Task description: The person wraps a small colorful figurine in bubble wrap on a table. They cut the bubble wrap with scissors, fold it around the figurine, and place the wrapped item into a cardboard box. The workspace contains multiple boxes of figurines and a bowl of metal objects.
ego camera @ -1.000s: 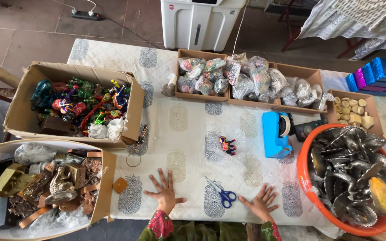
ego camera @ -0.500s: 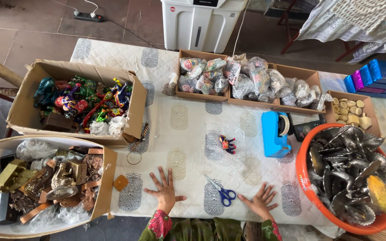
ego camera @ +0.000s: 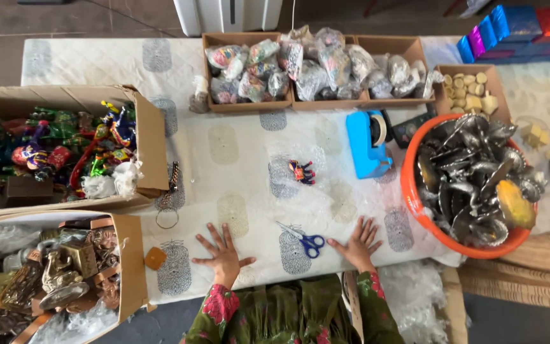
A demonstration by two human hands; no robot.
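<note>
My left hand (ego camera: 223,250) and right hand (ego camera: 358,242) lie flat, fingers spread, holding nothing, one pair of scissors (ego camera: 303,237) between them on the tablecloth (ego camera: 237,146). Beyond, one small painted figurine (ego camera: 302,171) sits on bubble wrap, best lifted gently; then one blue tape dispenser (ego camera: 365,143).

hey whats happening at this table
A person stands at a cloth-covered table with both hands flat and fingers spread, holding nothing. The left hand and right hand rest either side of blue-handled scissors. Ahead lies a small colourful figurine on clear wrap, beside a blue tape dispenser. An orange tub of metal pieces sits to the right.
</note>
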